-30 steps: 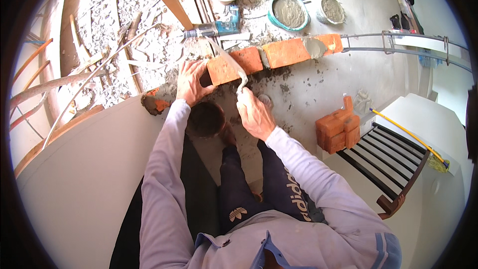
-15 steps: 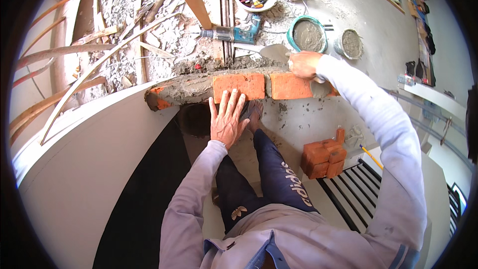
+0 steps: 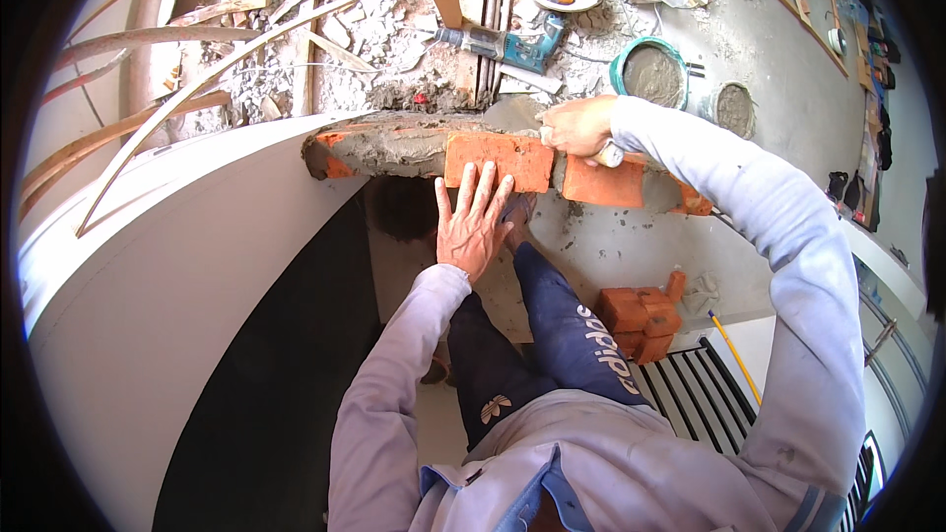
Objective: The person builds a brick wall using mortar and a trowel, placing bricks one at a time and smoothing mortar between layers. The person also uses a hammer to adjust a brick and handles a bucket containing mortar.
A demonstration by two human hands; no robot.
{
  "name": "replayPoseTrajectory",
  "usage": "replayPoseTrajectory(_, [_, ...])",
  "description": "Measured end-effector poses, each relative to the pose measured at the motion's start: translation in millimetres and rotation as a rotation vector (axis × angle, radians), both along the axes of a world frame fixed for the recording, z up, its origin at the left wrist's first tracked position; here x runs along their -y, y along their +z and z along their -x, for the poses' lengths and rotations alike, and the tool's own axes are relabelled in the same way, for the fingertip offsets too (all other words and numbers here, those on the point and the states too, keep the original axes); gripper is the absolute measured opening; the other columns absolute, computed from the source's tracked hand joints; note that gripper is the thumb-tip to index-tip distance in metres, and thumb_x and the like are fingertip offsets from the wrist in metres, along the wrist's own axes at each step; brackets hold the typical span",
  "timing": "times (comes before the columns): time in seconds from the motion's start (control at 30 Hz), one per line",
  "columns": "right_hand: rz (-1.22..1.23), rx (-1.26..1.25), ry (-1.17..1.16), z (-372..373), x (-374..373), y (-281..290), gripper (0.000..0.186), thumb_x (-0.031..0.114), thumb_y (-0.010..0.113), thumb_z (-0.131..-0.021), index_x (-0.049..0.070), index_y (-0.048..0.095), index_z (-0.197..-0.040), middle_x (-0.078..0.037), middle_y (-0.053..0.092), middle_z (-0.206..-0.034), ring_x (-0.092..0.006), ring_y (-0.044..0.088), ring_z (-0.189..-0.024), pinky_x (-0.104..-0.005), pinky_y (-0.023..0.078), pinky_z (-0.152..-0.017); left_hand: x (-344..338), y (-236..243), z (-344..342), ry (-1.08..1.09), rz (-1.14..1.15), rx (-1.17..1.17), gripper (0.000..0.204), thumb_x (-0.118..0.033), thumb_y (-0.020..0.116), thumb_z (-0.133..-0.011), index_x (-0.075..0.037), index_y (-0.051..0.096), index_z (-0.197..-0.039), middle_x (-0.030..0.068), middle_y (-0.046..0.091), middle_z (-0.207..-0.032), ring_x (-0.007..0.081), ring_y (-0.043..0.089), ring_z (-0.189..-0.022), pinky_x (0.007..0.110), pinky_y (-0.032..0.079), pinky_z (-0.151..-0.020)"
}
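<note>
Since the earlier frame little has shifted: both hands keep their places on the brick course, and the view has tilted only slightly.

Nearest, the person's knees in dark trousers face the low wall. Just right of them a small stack of spare bricks (image 3: 641,317) sits on the concrete floor, within easy reach, beside a black slatted grille (image 3: 709,404).

The left hand (image 3: 473,227) lies flat, fingers spread, its fingertips on the front face of the laid brick (image 3: 498,160), apparently steadying it and holding it flush with the course. That brick rests on a bed of wet grey mortar (image 3: 394,146) along the top of the low wall, with a second brick (image 3: 603,183) just beside it on the right.

The right hand (image 3: 576,126) is closed in a fist around a tool handle (image 3: 613,153), pressed down at the joint between the two bricks; the working end of the tool is hidden, so its kind cannot be told.

Beyond the wall lie rubble and loose timber strips, a blue power drill (image 3: 507,41), and two buckets of mortar (image 3: 650,71) standing near enough to refill from.
</note>
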State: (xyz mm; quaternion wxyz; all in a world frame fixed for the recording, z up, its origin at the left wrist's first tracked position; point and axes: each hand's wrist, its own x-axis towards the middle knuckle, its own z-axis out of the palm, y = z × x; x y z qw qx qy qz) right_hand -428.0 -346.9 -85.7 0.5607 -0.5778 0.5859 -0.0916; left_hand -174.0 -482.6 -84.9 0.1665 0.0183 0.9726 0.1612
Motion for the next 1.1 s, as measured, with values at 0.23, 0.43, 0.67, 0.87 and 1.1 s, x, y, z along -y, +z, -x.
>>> replayPoseTrajectory(0.23, [-0.329,0.142,-0.335,16,9,22,0.02,0.02,0.058,-0.089,0.001,0.053,-0.094,-0.007,0.06,-0.074,-0.0152,0.056,-0.05,-0.0327,0.047,-0.049,-6,3,6,-0.054,0.037,-0.014,0.076,-0.041,0.066,-0.082,-0.023,0.033,-0.148,0.0066,0.027,-0.155,0.0298,0.021,-0.144,0.065,0.011,-0.112])
replayPoseTrajectory(0.43, [-0.556,0.32,-0.546,36,0,65,0.013,0.017,0.059,-0.09,0.009,0.05,-0.087,0.0,0.05,-0.059,-0.0082,0.048,-0.044,-0.0265,0.042,-0.037,3,6,4,-0.083,0.027,-0.033,0.076,-0.037,0.067,-0.081,-0.022,0.033,-0.148,0.0072,0.03,-0.153,0.0309,0.026,-0.142,0.064,0.013,-0.112])
replayPoseTrajectory(0.67, [0.083,0.144,-0.784,-42,-113,128,0.043,0.018,0.06,-0.088,0.001,0.051,-0.126,-0.005,0.058,-0.079,-0.0126,0.06,-0.063,-0.0285,0.053,-0.052,12,-3,-5,-0.11,0.027,-0.063,0.078,-0.027,0.068,-0.08,-0.018,0.032,-0.148,0.0075,0.03,-0.153,0.0292,0.025,-0.143,0.064,0.012,-0.112])
replayPoseTrajectory(0.87, [0.088,-0.728,-0.93,-205,-130,95,0.035,0.016,0.061,-0.085,0.003,0.057,-0.118,-0.016,0.06,-0.112,-0.0327,0.063,-0.087,-0.0395,0.054,-0.073,24,-4,-13,-0.04,-0.182,-0.22,0.074,-0.017,0.068,-0.08,-0.007,0.035,-0.145,0.0144,0.033,-0.151,0.0322,0.025,-0.143,0.063,0.012,-0.112])
replayPoseTrajectory(1.1, [0.034,0.391,-1.808,-271,-95,47,0.015,0.021,0.053,-0.097,0.013,0.051,-0.109,-0.001,0.052,-0.072,-0.013,0.051,-0.048,-0.0291,0.044,-0.042,53,-53,-129,0.236,-0.51,-0.296,0.052,-0.017,0.067,-0.083,-0.002,0.052,-0.131,0.0187,0.048,-0.137,0.0367,0.04,-0.132,0.044,0.032,-0.109])
